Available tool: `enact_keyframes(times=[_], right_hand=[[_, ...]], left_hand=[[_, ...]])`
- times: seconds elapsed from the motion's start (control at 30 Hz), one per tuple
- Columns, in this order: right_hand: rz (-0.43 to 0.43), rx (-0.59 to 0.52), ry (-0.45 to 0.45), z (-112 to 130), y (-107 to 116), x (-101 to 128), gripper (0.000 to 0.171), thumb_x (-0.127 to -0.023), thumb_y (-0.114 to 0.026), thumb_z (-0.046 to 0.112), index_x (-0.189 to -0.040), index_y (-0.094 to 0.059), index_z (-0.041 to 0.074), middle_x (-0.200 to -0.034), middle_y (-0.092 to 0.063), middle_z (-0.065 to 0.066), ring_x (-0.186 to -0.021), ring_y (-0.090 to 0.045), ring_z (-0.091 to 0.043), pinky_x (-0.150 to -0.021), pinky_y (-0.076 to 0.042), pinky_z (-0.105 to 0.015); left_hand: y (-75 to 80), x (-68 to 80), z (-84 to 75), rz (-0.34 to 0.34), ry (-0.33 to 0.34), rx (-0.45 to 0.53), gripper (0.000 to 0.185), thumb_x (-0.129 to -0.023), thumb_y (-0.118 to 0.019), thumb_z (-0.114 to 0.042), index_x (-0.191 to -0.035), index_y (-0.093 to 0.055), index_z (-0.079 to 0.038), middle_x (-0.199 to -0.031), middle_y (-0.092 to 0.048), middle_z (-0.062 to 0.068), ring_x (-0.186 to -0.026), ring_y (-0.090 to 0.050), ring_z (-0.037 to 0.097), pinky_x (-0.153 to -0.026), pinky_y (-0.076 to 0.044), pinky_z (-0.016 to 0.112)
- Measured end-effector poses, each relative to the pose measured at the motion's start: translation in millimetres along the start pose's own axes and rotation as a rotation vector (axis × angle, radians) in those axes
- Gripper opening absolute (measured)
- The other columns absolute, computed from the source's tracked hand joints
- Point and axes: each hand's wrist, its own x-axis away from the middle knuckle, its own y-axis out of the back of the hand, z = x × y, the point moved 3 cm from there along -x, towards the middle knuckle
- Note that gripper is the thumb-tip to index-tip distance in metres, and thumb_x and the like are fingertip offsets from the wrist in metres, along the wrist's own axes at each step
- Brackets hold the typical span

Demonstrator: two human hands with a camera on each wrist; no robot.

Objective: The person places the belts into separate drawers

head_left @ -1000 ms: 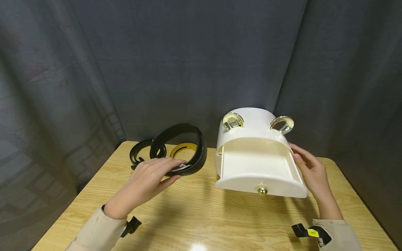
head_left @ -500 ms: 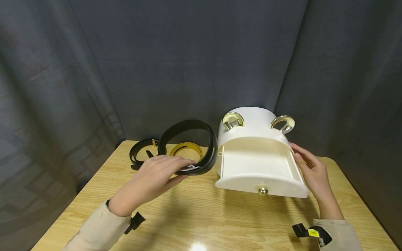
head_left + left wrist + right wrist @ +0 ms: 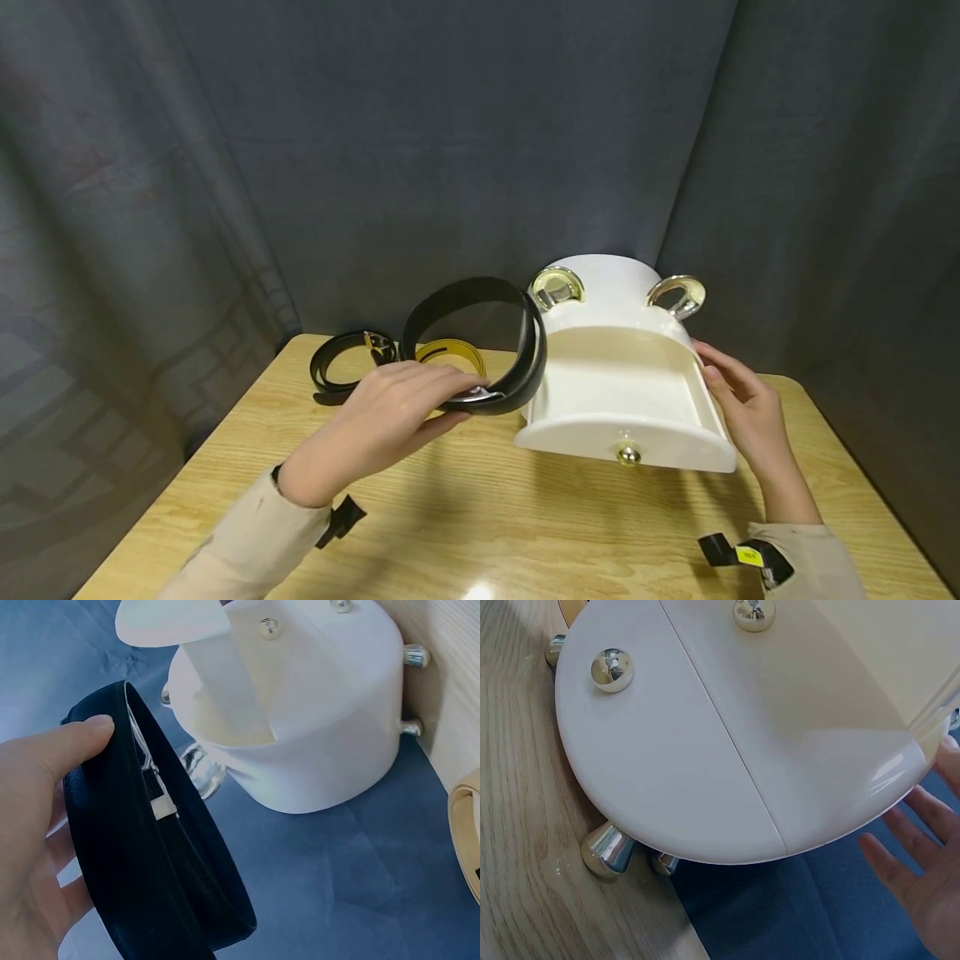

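Observation:
In the head view my left hand [image 3: 386, 417] pinches a coiled black belt [image 3: 468, 292] by its silver buckle, holding it above the table just left of a white storage box [image 3: 611, 287]. The left wrist view shows the thumb pressed on the belt's outer side [image 3: 127, 847], fingers behind it, buckle inside the coil. The box has gold ear-like rings on top, and its upper drawer [image 3: 630, 442] is pulled out with only its bare floor showing. My right hand [image 3: 750, 417] rests against the box's right side; in the right wrist view its fingers [image 3: 922, 847] are spread along the edge.
Another coiled black belt [image 3: 322, 367] with a gold buckle lies at the table's back left. Beside it is a yellow belt [image 3: 453, 346], partly hidden behind the held one. A grey curtain [image 3: 450, 167] hangs behind the wooden table [image 3: 480, 508].
My left hand has carried the black belt rightward and slightly up, so it now overlaps the box's left edge. The right hand, the box and its drawer have hardly moved.

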Motion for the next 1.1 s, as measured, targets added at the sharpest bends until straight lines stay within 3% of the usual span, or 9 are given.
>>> enact_keyframes(times=[0.4, 0.67, 0.9, 1.1], right_hand=[[-0.001, 0.030, 0.015, 2, -2, 0, 0.038, -0.101, -0.055, 0.005, -0.138, -0.059, 0.008, -0.130, -0.062, 0.013, -0.113, -0.056, 0.006, -0.086, -0.044, -0.008], [-0.010, 0.008, 0.019, 0, -3, 0, 0.037, -0.100, -0.055, 0.004, -0.136, -0.061, 0.009, -0.130, -0.063, 0.010, -0.114, -0.056, 0.006, -0.086, -0.044, -0.008], [-0.005, 0.010, 0.010, -1, -2, 1, 0.036, -0.101, -0.055, 0.004, -0.137, -0.060, 0.007, -0.128, -0.063, 0.015, -0.113, -0.056, 0.006, -0.085, -0.044, -0.008], [-0.015, 0.002, 0.022, -1, -3, 0, 0.036, -0.100, -0.055, 0.002, -0.135, -0.061, 0.006, -0.129, -0.063, 0.013, -0.113, -0.056, 0.006, -0.086, -0.044, -0.008]], left_hand=[[2.6, -17.7, -2.1, 0.021, 0.006, 0.026, 0.040, -0.089, -0.076, -0.021, -0.126, -0.063, -0.018, -0.109, -0.069, -0.010, -0.095, -0.066, 0.006, -0.073, -0.053, 0.028], [5.1, -34.4, -7.7, 0.055, -0.041, 0.081, 0.043, -0.090, -0.075, -0.020, -0.130, -0.059, -0.016, -0.119, -0.066, -0.011, -0.100, -0.064, 0.006, -0.084, -0.052, 0.027], [1.8, -51.0, -12.4, 0.060, -0.075, 0.123, 0.038, -0.091, -0.074, -0.023, -0.126, -0.061, -0.016, -0.101, -0.066, -0.011, -0.076, -0.052, 0.002, -0.065, -0.045, 0.020], [-2.6, -65.4, -18.2, 0.062, -0.129, 0.144, 0.038, -0.092, -0.072, -0.021, -0.128, -0.061, -0.015, -0.112, -0.068, -0.009, -0.093, -0.061, 0.002, -0.081, -0.050, 0.021]])
